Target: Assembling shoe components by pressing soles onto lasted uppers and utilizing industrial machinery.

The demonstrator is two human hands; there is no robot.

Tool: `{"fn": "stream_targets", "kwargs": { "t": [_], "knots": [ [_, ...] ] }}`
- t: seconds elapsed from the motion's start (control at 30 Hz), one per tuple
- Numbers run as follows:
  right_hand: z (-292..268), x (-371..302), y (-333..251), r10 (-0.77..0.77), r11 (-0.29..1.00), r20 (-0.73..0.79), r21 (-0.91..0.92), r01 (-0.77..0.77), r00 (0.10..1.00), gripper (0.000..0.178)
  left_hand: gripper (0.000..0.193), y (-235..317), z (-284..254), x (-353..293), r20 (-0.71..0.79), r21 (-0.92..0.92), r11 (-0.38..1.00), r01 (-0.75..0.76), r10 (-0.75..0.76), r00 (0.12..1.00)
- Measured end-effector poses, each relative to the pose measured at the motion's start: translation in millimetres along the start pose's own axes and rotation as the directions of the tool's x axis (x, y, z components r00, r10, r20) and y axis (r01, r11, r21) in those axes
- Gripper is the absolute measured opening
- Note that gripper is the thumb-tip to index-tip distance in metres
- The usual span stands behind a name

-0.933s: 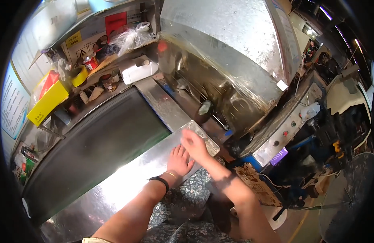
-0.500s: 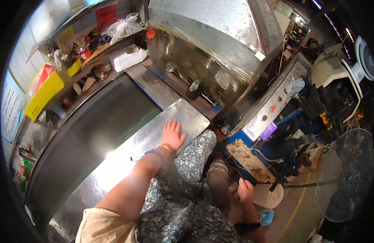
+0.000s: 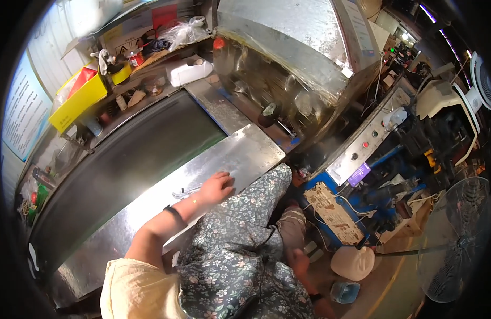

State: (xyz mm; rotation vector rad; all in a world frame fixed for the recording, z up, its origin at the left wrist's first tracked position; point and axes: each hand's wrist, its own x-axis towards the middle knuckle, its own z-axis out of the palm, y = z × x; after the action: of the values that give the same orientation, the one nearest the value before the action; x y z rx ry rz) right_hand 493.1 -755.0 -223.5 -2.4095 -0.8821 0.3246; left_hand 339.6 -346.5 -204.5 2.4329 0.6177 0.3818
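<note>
My left hand [image 3: 218,187] rests low on a shiny metal plate [image 3: 251,147], near its edge by my floral apron. Its fingers are loosely bent, slightly apart, and nothing shows in them. Small metal pieces [image 3: 185,192] lie on the plate beside my left wrist. Along the far side of the plate runs a dark conveyor belt [image 3: 144,143]. My right hand [image 3: 298,260] hangs low at the right, next to my trouser leg and the apron [image 3: 229,255]. Its fingers are blurred and partly hidden, so what it holds, if anything, does not show.
A metal-hooded machine [image 3: 282,42] stands beyond the belt's end. To the right are a control panel [image 3: 362,141] with buttons, loose cables and a standing fan [image 3: 458,242]. A pale tub [image 3: 353,263] and a blue container [image 3: 345,292] sit on the floor. A yellow box [image 3: 78,109] stands at left.
My left hand has slid back along the plate toward me, and its spread fingers have bent. My right hand has moved left and lower, against the apron. The view has shifted slightly.
</note>
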Motion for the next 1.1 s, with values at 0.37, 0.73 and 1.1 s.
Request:
{"fn": "stream_targets", "kwargs": {
  "t": [0.37,0.73,1.1],
  "knots": [
    [-2,4,-19,-0.116,0.986,-0.096,0.106,0.126,0.989,0.037,0.032,249,-124,-25,0.129,-0.952,0.237,-0.191,0.882,0.454],
    [-47,-38,-7,0.097,0.995,0.069,0.000,-0.098,0.993,0.032,0.031,461,-7,-69,-0.251,-0.956,-0.254,-0.147,0.967,-0.039],
    [-19,-18,-11,0.019,1.000,0.117,0.003,-0.019,0.993,0.031,0.032,437,-52,-68,-0.269,-0.951,-0.283,-0.127,0.957,-0.112]
  ]
}}
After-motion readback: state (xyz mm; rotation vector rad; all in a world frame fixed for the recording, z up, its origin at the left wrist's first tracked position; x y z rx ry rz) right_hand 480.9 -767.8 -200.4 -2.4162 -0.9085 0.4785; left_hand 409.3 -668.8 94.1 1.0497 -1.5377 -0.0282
